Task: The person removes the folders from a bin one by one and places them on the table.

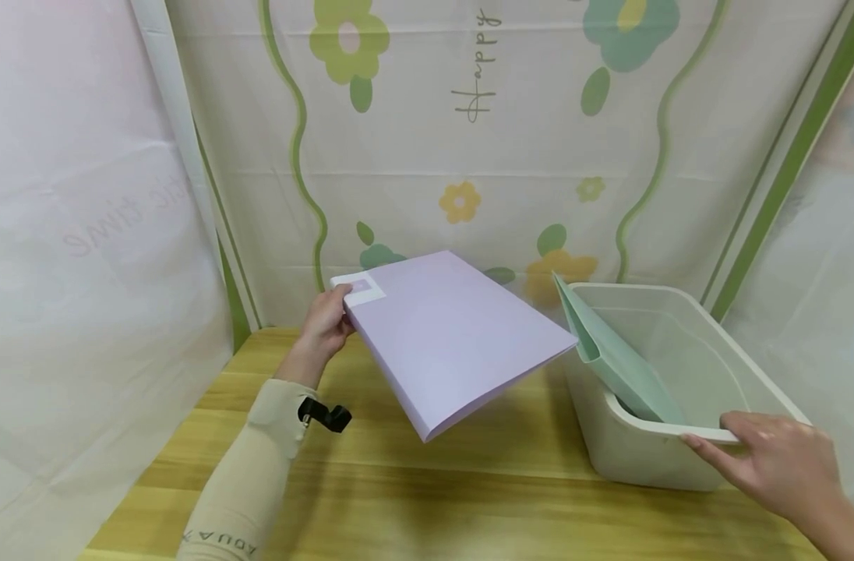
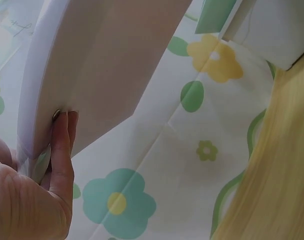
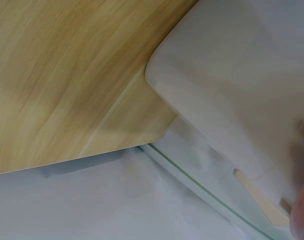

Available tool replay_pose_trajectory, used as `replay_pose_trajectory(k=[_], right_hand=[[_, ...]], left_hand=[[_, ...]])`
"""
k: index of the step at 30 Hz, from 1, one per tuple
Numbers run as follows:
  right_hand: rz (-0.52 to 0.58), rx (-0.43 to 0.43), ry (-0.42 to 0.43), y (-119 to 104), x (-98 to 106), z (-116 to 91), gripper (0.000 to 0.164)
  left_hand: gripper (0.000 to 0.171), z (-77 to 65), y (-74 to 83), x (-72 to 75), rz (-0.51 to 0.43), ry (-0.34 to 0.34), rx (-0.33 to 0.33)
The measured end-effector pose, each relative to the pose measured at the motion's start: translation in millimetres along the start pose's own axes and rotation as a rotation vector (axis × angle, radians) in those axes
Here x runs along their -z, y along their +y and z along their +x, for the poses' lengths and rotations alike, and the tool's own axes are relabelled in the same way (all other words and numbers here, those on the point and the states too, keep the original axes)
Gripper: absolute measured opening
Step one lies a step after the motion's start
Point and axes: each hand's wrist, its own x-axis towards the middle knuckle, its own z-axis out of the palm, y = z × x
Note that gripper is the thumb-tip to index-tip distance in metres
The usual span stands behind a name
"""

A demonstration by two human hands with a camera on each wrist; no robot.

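Observation:
A light purple folder point(image 1: 462, 335) with a white label at one corner hangs tilted over the table. My left hand point(image 1: 326, 318) pinches it at that labelled corner, thumb on top; in the left wrist view, the left hand's fingers point(image 2: 63, 155) press its underside. At the right, a white plastic bin point(image 1: 651, 460) stands on the table. A green folder point(image 1: 626, 374) leans inside it, one end sticking out past the left rim. My right hand point(image 1: 785, 463) grips the bin's near rim. The right wrist view shows the bin's outer wall point(image 3: 227, 95) and only a sliver of that hand.
The wood-grain table point(image 1: 427, 506) lies below both hands. A flower-printed curtain point(image 1: 539, 156) hangs behind it, with pale fabric walls at left point(image 1: 90, 273) and right. A black mount point(image 1: 325, 414) sits on the left wrist.

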Motion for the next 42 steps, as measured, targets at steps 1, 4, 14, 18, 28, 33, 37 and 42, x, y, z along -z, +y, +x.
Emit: replay_pose_trajectory(k=[1, 4, 14, 18, 28, 33, 37, 42], right_hand=[[0.001, -0.001, 0.001, -0.1, -0.1, -0.4, 0.061], [0.0, 0.0, 0.003, -0.1, 0.0, -0.7, 0.062], [-0.001, 0.004, 0.003, 0.7, 0.2, -1.0, 0.061], [-0.002, 0.0, 0.003, 0.7, 0.2, -2.2, 0.061], [-0.006, -0.013, -0.01, 1.5, 2.3, -2.2, 0.06], [-0.003, -0.005, 0.003, 0.3, 2.2, -1.4, 0.061], [0.0, 0.007, 0.009, -0.6, 1.5, -0.6, 0.061], [0.0, 0.006, 0.007, -0.9, 1.3, -0.3, 0.061]], left_hand=[[0.046, -0.1, 0.3, 0.9, 0.006, 0.0, 0.002], [0.047, -0.3, 1.1, 3.1, 0.024, 0.0, 0.007], [0.033, -0.4, 1.6, 8.3, 0.036, -0.027, 0.003], [0.036, -1.2, -0.7, 9.8, 0.061, -0.05, -0.002], [0.036, 1.9, -14.2, 4.1, 0.128, -0.084, 0.016], [0.039, 1.2, -19.9, -1.6, 0.153, -0.096, 0.026], [0.042, 0.7, -22.9, -5.4, 0.167, -0.099, 0.032], [0.041, 2.9, -26.8, -9.3, 0.173, -0.125, 0.025]])
